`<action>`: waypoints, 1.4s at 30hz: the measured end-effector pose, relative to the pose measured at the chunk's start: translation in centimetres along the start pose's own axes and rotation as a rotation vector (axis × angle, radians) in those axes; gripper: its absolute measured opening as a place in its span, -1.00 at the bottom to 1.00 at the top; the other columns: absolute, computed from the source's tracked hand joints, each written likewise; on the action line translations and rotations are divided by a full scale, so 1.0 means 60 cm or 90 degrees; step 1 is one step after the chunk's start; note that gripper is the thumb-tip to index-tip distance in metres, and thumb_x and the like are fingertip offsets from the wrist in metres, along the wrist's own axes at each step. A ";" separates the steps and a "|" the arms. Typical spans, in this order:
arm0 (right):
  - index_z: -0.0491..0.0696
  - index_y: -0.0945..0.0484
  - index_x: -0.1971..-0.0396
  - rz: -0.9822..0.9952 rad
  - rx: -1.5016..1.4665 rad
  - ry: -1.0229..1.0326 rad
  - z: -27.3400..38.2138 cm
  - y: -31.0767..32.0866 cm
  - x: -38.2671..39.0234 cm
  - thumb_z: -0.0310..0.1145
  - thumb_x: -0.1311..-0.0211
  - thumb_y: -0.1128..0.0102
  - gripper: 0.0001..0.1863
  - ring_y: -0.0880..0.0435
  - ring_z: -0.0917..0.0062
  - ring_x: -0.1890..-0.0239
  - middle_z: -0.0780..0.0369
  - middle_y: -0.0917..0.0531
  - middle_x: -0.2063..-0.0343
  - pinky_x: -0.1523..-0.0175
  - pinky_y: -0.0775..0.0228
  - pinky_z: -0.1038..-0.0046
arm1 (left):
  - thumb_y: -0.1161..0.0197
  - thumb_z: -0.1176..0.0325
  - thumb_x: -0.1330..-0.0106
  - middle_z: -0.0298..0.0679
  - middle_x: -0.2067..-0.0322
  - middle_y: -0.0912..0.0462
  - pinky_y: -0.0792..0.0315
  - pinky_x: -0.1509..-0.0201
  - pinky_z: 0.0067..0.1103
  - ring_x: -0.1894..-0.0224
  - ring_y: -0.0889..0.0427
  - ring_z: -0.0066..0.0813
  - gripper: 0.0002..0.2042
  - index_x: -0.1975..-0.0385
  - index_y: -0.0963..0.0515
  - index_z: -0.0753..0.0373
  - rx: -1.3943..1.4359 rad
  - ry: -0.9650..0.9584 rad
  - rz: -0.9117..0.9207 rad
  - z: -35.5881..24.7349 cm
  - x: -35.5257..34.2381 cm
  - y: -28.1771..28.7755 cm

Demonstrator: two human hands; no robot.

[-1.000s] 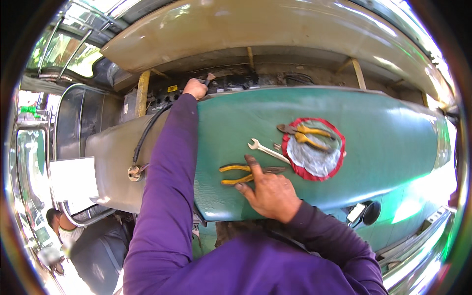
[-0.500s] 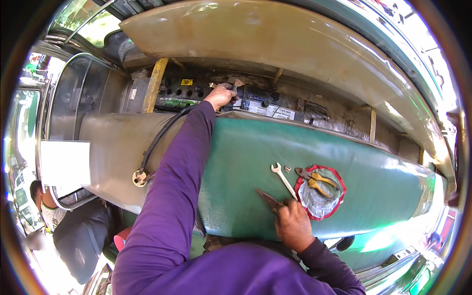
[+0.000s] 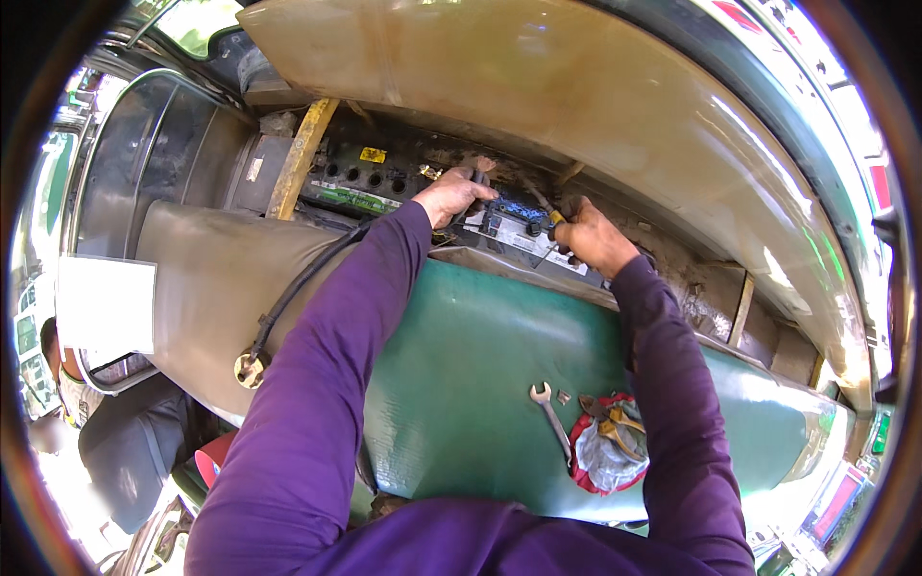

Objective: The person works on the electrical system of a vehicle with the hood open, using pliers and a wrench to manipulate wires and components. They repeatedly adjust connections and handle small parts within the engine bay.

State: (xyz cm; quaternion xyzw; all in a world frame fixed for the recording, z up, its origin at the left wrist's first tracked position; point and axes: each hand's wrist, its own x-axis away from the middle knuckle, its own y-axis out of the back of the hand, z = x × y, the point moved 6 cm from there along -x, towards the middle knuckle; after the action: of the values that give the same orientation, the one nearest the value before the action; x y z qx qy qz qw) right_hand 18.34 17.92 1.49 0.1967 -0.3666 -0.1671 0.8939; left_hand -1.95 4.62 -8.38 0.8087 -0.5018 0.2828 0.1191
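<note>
My left hand [image 3: 456, 197] is closed over the gap between two dark batteries, gripping what looks like a cable end. Pinkish, copper-like strands [image 3: 485, 164] fan out above its fingers. The left battery [image 3: 317, 182] has a row of round caps and a yellow label; the right battery [image 3: 523, 235] carries a white label. Over the right battery, my right hand [image 3: 594, 240] is closed on a narrow tool [image 3: 540, 199] with a brown tapering end and yellow near the fingers. Its exact kind is unclear. A thick black cable [image 3: 303, 283] runs to a round brass-coloured end piece [image 3: 250, 370].
An open-ended wrench [image 3: 552, 422], a small metal piece [image 3: 564, 396] and yellow-handled pliers [image 3: 622, 434] on a red-edged grey cloth [image 3: 600, 468] lie on the green seat [image 3: 461, 384]. A raised tan seat [image 3: 538, 77] hangs above the batteries, beside a yellow post [image 3: 301, 158]. Someone sits at far left.
My right hand has moved from the green seat near the wrench up to the right battery, carrying the narrow tool. My left hand stays at the batteries, still gripping. The view has tilted slightly.
</note>
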 end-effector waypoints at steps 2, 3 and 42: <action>-0.43 -0.39 -0.05 0.012 0.000 0.028 -0.038 -0.030 -0.054 -0.16 -0.15 -0.27 -0.34 -0.68 0.12 0.05 -0.21 -0.67 0.22 -0.03 -0.50 0.29 | -0.48 0.37 -0.23 -0.32 0.29 -0.62 -0.47 0.21 -0.57 0.31 -0.56 -0.56 -0.64 0.06 -0.53 0.36 0.003 -0.019 0.002 -0.001 -0.003 -0.004; -0.42 -0.41 -0.02 0.002 0.011 0.009 -0.057 -0.040 -0.070 -0.16 -0.14 -0.29 -0.35 -0.68 0.09 0.03 -0.21 -0.67 0.20 -0.07 -0.50 0.27 | -0.49 0.35 -0.23 -0.32 0.29 -0.61 -0.46 0.23 -0.58 0.31 -0.55 -0.58 -0.63 0.06 -0.53 0.36 -0.001 -0.018 -0.001 -0.001 -0.005 -0.005; -0.31 -0.63 0.09 0.047 0.055 0.051 -0.024 -0.042 -0.070 -0.23 -0.13 -0.16 -0.53 -0.68 -0.10 0.11 -0.26 -0.67 0.28 -0.10 -0.48 0.12 | -0.42 -0.08 -0.30 -0.08 0.11 -0.72 -0.43 -0.13 -0.44 0.07 -0.61 -0.34 -0.43 0.04 -0.63 0.41 -0.219 0.004 -0.036 -0.004 -0.009 -0.032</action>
State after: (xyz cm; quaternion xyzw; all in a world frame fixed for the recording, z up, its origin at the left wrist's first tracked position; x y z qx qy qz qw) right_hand 16.14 17.93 -3.09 0.2278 -0.3445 -0.1100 0.9041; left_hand -0.51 6.04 -8.32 0.7895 -0.5193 0.1917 0.2651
